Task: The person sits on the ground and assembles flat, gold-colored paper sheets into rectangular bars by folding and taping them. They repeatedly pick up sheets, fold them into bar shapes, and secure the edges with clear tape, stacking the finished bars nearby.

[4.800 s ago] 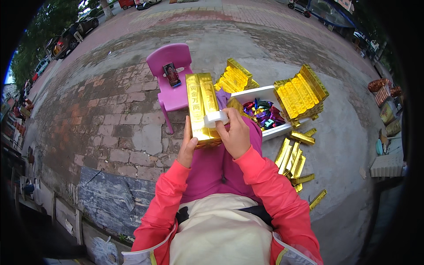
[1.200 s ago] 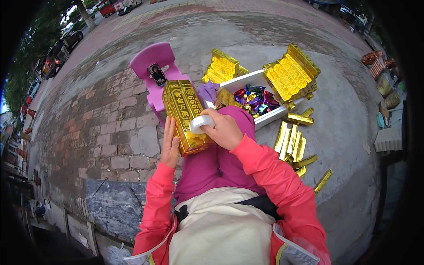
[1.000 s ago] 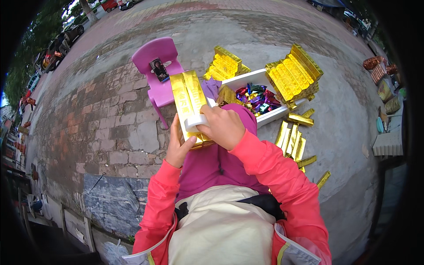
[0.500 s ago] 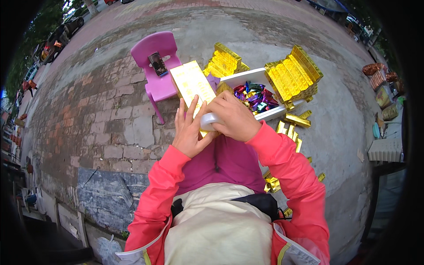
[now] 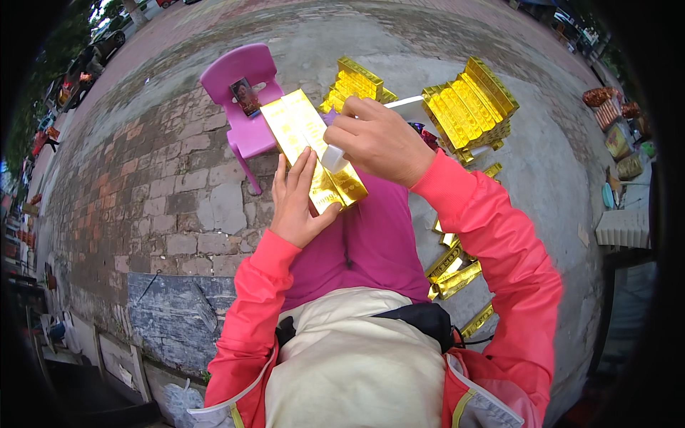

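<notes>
Lying nearly straight over the upper face of a gold foil bundle (image 5: 296, 125), the left hand (image 5: 300, 203) has a loose, unclenched grip, its thumb angled out toward the near end, while the right hand (image 5: 374, 137) has its fingers curled tightly around a white tape roll (image 5: 333, 158) at the bundle's right side. Showing 2 strips side by side, the bundle sits above the thighs of the purple trousers (image 5: 378, 235), its long axis slanting from near right to far left, far end pointing toward the pink chair (image 5: 250, 137).
</notes>
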`<action>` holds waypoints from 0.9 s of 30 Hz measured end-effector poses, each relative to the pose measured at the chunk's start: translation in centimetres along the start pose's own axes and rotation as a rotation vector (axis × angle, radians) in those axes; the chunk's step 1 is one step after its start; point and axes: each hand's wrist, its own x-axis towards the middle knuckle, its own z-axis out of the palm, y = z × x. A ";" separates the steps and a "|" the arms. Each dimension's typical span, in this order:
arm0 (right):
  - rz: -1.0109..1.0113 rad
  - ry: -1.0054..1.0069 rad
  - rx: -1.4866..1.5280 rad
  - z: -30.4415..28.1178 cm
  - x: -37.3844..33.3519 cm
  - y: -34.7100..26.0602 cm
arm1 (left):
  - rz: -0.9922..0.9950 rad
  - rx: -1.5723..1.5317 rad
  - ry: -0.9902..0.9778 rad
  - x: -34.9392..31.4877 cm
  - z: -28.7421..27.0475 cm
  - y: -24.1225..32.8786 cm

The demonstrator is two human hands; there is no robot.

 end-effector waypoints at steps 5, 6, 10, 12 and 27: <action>0.134 0.052 0.013 0.8 -3.1 0.0 | 0.005 -0.018 0.013 -0.1 0.0 -0.2; 0.161 0.060 0.007 0.9 -3.8 -0.2 | 0.007 -0.023 0.016 -0.2 0.1 -0.2; 0.237 0.104 -0.017 1.1 -5.3 -1.0 | 0.015 0.001 0.017 -0.2 0.1 -0.1; 0.208 0.115 -0.058 0.9 -5.0 -1.0 | 0.013 0.012 0.010 -0.2 0.2 0.0; 0.190 0.095 -0.004 1.3 -5.8 -0.6 | 0.023 -0.010 0.011 -0.2 0.2 0.0</action>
